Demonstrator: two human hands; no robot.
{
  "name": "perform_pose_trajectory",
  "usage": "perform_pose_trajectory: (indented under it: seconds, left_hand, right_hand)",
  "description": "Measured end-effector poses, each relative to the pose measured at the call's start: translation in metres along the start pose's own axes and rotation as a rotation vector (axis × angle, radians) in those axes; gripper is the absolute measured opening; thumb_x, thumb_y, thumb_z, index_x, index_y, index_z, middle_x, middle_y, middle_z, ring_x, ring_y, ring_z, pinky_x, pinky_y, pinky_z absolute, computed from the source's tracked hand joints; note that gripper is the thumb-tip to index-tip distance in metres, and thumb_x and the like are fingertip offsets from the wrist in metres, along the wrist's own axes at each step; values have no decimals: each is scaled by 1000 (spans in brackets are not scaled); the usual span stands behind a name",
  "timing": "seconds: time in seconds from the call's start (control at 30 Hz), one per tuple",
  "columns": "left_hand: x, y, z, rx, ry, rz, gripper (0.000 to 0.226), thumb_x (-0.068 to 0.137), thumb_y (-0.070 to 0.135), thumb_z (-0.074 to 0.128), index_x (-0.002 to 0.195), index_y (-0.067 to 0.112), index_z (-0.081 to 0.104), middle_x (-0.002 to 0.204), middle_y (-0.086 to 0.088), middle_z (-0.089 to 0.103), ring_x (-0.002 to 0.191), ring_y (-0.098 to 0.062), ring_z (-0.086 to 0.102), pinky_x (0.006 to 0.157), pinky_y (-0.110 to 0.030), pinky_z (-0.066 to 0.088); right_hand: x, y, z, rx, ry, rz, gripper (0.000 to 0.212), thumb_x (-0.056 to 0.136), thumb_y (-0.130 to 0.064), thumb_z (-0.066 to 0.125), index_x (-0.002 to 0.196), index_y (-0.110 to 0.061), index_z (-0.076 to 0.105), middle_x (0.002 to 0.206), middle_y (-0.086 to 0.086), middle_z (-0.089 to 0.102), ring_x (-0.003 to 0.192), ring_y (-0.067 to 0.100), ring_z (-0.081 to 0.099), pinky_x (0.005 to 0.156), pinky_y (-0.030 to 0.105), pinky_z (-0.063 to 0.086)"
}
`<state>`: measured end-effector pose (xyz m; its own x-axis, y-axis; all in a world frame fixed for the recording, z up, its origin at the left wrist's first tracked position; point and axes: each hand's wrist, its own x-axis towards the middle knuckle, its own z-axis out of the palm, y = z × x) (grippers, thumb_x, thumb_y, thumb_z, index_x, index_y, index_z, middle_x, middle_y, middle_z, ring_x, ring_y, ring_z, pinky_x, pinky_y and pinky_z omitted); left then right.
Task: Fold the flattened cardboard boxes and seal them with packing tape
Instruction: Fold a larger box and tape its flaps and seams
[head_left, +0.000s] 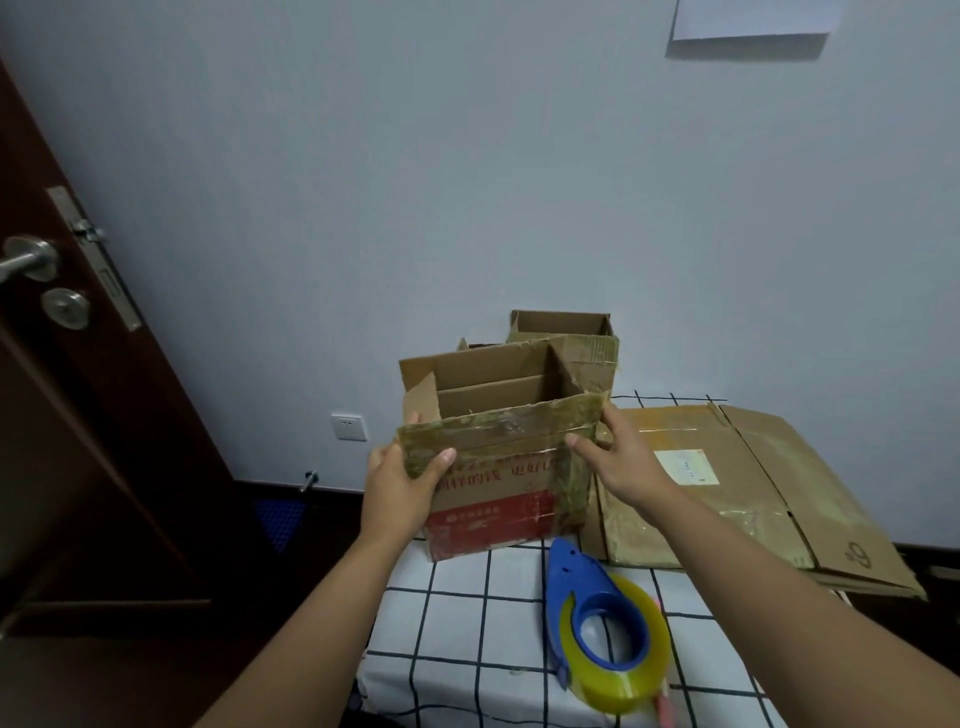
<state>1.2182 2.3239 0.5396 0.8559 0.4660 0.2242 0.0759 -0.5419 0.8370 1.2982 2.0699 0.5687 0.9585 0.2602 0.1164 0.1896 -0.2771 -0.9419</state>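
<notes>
— Cardboard box (498, 467): where is it, and what have your fingers got of it?

— It stands open-topped at the centre of the frame, on the far edge of my checked tablecloth (467, 613). My left hand (402, 480) grips the near flap at its left corner, thumb curled over the front, fingers behind. My right hand (618, 457) holds the box's right corner, thumb pressed on the front face, fingers wrapped round the side.

— And further out?

— A blue tape dispenser (597, 618) with a yellowish roll of tape lies on the cloth at lower centre-right, just in front of the box. Flattened cardboard (727, 488) lies at the right of the frame, beside my right wrist. Another open box (563, 332) stands behind the first, against the wall (467, 156). A dark door (78, 389) with a metal handle fills the left edge.
</notes>
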Motion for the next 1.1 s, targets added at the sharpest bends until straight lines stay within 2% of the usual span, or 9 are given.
perform_pose_trajectory:
  seconds: [0.1, 0.27, 0.4, 0.57, 0.73, 0.83, 0.9, 0.97, 1.1]
  left_hand:
    - [5, -4, 1, 26, -23, 6, 65, 85, 59, 62, 143, 35, 45, 118, 1, 47, 103, -11, 52, 88, -26, 42]
    - [12, -9, 0, 107, -72, -21, 60, 77, 74, 52, 115, 30, 65, 117, 1, 49, 96, -7, 51, 80, -28, 45]
    - [11, -7, 0, 117, -72, -2, 52, 82, 70, 53, 116, 31, 64, 118, 2, 46, 94, -7, 51, 79, -28, 46]
    - [8, -6, 0, 144, -71, -14, 70, 81, 79, 36, 124, 28, 58, 121, 3, 44, 98, -10, 53, 81, -31, 50]
    - [2, -2, -1, 114, 43, 12, 57, 90, 72, 34, 122, 29, 54, 117, 5, 48, 94, -9, 55, 78, -35, 53]
    - [-4, 2, -1, 100, 135, -1, 46, 97, 60, 34, 110, 22, 57, 112, 2, 53, 89, -9, 56, 67, -27, 46]
    - [-4, 2, 1, 118, 152, -10, 43, 99, 54, 35, 114, 20, 58, 113, 1, 54, 89, -11, 57, 63, -24, 43]
    - [-2, 2, 5, 137, 154, -19, 42, 99, 53, 37, 120, 22, 56, 116, 1, 54, 92, -13, 59, 66, -29, 48]
    - [8, 3, 7, 93, 134, -96, 46, 96, 51, 45, 137, 32, 37, 123, -2, 55, 95, -16, 61, 77, -43, 57]
  right_hand:
    - [3, 1, 0, -22, 1, -7, 38, 96, -26, 63, 133, -29, 52, 122, -17, 61, 115, 9, 58, 99, 40, 52]
    - [12, -1, -2, -63, -1, 21, 35, 97, -37, 59, 130, -28, 56, 120, -17, 61, 117, 12, 55, 93, 33, 49]
    - [18, 2, -2, -143, -4, 58, 38, 95, -48, 57, 127, -29, 57, 126, -9, 61, 118, 15, 56, 100, 43, 49]
    - [21, 5, 0, -153, 15, 55, 41, 96, -52, 50, 127, -27, 57, 128, -9, 59, 120, 14, 53, 103, 43, 46]
    - [28, -3, 5, -93, 77, 89, 35, 98, -50, 49, 122, -25, 55, 116, -8, 62, 108, 17, 60, 96, 48, 51]
    - [33, -6, 10, -140, 119, 75, 42, 99, -46, 51, 131, -20, 48, 125, -5, 56, 111, 19, 56, 97, 44, 49]
    - [33, -5, 14, -168, 149, 77, 45, 100, -40, 52, 137, -17, 43, 127, -4, 54, 108, 16, 53, 92, 36, 46]
    - [33, -1, 15, -194, 177, 77, 50, 100, -36, 53, 144, -18, 37, 134, 0, 53, 107, 17, 52, 90, 36, 46]
    - [36, 3, 16, -279, 178, 62, 62, 100, -34, 54, 154, -31, 24, 151, 2, 44, 133, 26, 47, 105, 46, 45]
